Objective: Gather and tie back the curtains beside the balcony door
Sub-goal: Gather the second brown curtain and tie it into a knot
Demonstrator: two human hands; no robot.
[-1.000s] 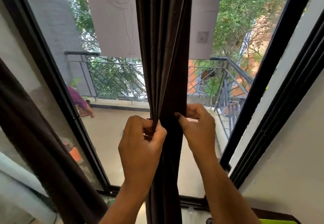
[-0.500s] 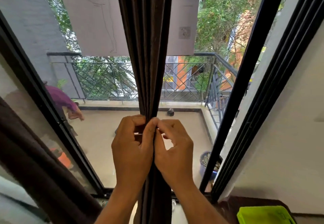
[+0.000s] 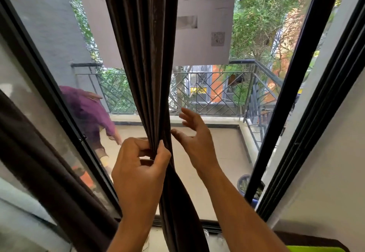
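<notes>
We pinch the gathered brown curtain (image 3: 146, 70) with our left hand (image 3: 138, 174); our right hand (image 3: 197, 143), fingers spread, hovers just beside it.

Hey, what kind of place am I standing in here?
Probably a flat, indoors at a balcony door: a dark curtain hangs before the glass, with a railing and trees outside.

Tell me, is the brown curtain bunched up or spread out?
Bunched up. The brown curtain hangs in tight pleats, pinched together by the left hand; the right hand is open beside it.
</notes>
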